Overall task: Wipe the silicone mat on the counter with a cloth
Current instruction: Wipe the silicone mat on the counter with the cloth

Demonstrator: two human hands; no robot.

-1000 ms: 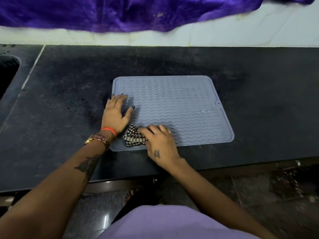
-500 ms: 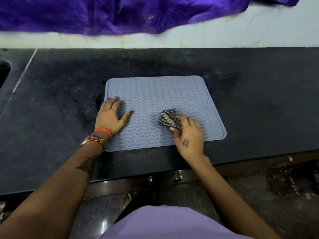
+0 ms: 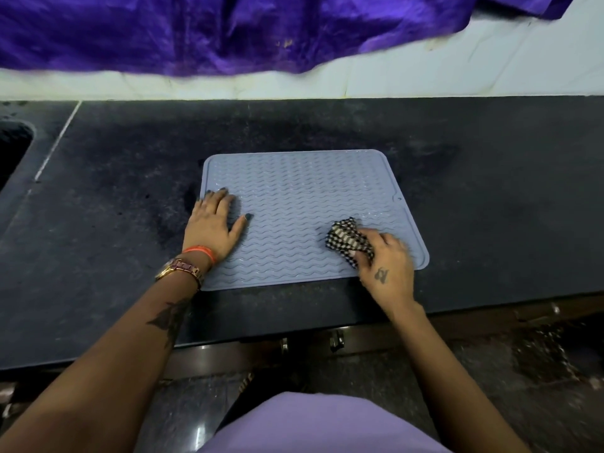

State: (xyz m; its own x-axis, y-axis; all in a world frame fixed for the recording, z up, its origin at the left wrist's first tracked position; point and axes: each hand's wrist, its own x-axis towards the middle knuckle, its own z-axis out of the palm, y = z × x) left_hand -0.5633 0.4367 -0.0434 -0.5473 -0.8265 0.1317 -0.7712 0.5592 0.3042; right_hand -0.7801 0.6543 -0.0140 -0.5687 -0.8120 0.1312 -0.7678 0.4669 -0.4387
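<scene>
A: Position of the silicone mat?

B: Grey-blue, wavy ribbed surface, lying flat on the dark tabletop, near its front edge. All four rounded corners visible. Taking the mat as reference for everything below.

A: Left hand?

B: Flat on the mat's left edge, palm down, fingers straight and close together, thumb spread out to the side over the ribs. Holds nothing; it presses on the mat. Orange band and a metal watch on that wrist, just off the mat's near left corner.

A: Right hand?

B: Over the mat's near right corner. Fingers curled round a bunched black-and-white checked cloth, which sticks out from the hand toward the mat's centre and touches the ribbed surface. Fingertips slightly blurred.

A: Surroundings?

B: Beyond the mat's far edge, bare tabletop, then a white wall with purple fabric hanging across it. Well to the left of the mat, a dark recess in the tabletop, cut off by the frame edge. Nearer than the mat, a lilac garment at the bottom of view.
</scene>
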